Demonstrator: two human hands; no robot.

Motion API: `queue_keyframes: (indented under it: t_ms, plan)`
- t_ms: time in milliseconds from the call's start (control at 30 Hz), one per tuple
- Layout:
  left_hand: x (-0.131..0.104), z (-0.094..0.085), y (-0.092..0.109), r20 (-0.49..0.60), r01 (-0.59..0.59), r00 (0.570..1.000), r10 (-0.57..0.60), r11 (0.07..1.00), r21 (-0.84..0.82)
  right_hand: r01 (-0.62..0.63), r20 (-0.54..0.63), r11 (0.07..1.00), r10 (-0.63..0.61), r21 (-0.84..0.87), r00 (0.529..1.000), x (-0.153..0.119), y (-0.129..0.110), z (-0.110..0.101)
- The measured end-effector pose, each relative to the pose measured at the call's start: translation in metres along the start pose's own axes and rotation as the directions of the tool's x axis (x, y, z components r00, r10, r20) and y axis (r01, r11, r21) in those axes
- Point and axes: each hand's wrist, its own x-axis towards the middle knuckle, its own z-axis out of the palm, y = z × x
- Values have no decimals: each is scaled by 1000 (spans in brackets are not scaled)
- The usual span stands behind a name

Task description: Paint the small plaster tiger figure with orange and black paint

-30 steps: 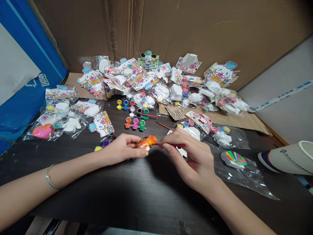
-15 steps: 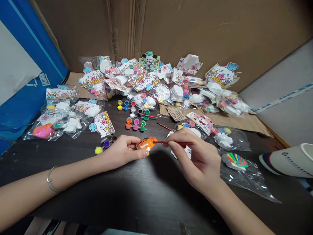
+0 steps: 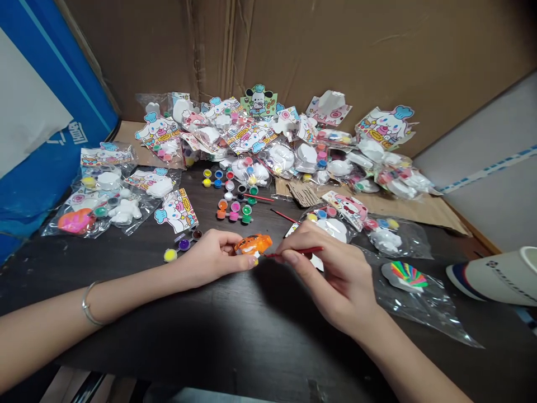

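Between the thumb and fingers of my left hand (image 3: 216,253) is a small plaster figure (image 3: 257,243), painted mostly orange with dark marks and some bare white on its lower side. My right hand (image 3: 335,271) pinches a thin red paintbrush (image 3: 300,252); its tip is at the white lower right edge of the figure. Whether the bristles touch it I cannot tell. Behind the figure stand open paint pots (image 3: 234,210) in orange, pink and green. Yellow and purple pots (image 3: 183,244) lie beside my left wrist.
Bagged white plaster figures (image 3: 279,159) with cartoon cards are heaped along the cardboard wall (image 3: 293,50). Another brush (image 3: 285,216) lies behind my right hand. At right are a rainbow-striped piece (image 3: 406,275) on a clear bag and a paper cup (image 3: 490,277).
The brush tip has moved from the figure's orange upper right side down to its lower right edge. My right hand has shifted slightly left and down, and the figure appears slightly turned.
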Motion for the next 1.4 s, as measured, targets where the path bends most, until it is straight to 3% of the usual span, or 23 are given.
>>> queue_keyframes:
  t_ms: [133,300,433,567,733,933,1033,1133,1267,1400]
  plan:
    - [-1,0,0,1,8,1000,-8,1000,11,-25,-45,999,26,28,999,0,1,0]
    - [-1,1,1,2,4,1000,-4,1000,3,-29,20,999,29,26,999,0,1,0]
    - [0,0,-1,-1,-1,1000,1,1000,-2,-62,-34,997,63,41,997,1,0,-1]
    - [0,0,-2,-8,-2,1000,1,1000,-11,-71,25,997,70,39,997,0,0,1]
    - [-1,2,-1,5,-11,1000,12,999,-41,-110,-7,992,111,58,994,-1,1,-1]
    - [-6,4,2,6,-69,998,69,996,49,-257,-115,940,287,224,951,37,24,2]
    - [-9,4,1,-6,-118,993,120,985,123,-342,97,933,332,110,938,70,40,21]
    - [-10,4,-2,-7,-155,987,158,975,161,-355,322,931,364,-87,874,93,50,46]
    - [-10,3,-6,-14,-224,972,233,948,228,-364,441,921,386,-137,810,99,53,66]
    - [-8,3,-9,-68,-300,939,337,900,316,-396,501,904,421,-161,756,96,54,66]
